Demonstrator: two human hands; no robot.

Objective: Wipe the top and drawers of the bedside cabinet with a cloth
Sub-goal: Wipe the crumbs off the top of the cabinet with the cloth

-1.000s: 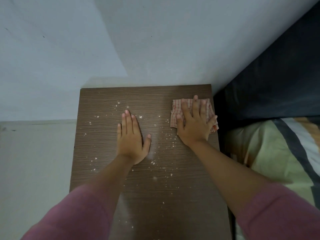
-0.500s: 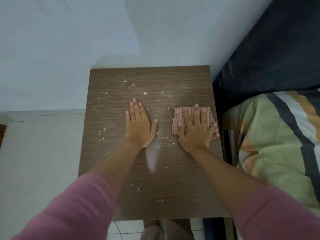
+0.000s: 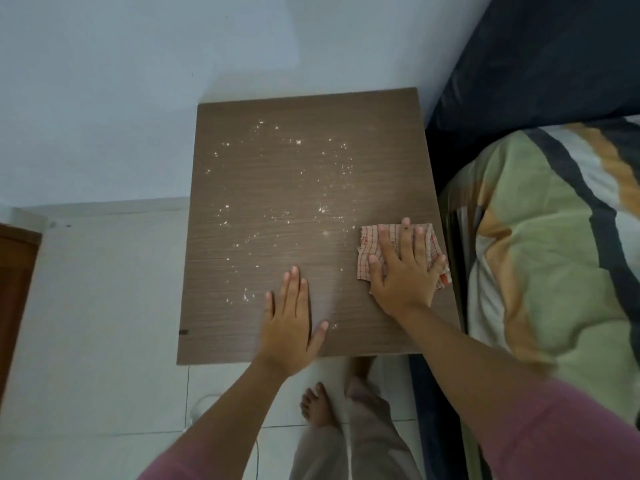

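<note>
The brown wood-grain top of the bedside cabinet [image 3: 277, 202] fills the middle of the view, seen from above. White crumbs [image 3: 287, 188] are scattered over its middle and far part. A small red-checked cloth [image 3: 369, 247] lies near the right edge. My right hand [image 3: 405, 268] presses flat on the cloth with straight, spread fingers. My left hand [image 3: 291, 323] rests flat on the bare wood near the front edge, fingers straight. The drawers are hidden below the top.
A pale wall [image 3: 173, 64] stands behind and to the left of the cabinet. A bed with a dark headboard [image 3: 554, 57] and a green striped blanket [image 3: 554, 254] runs along the right. White floor tiles [image 3: 104, 341] and my bare foot [image 3: 317, 407] lie below. A brown door edge [image 3: 14, 289] is far left.
My right hand has dragged the cloth toward the front along the right edge. My left hand has slid back to the front edge. The view has tilted down, showing floor and feet.
</note>
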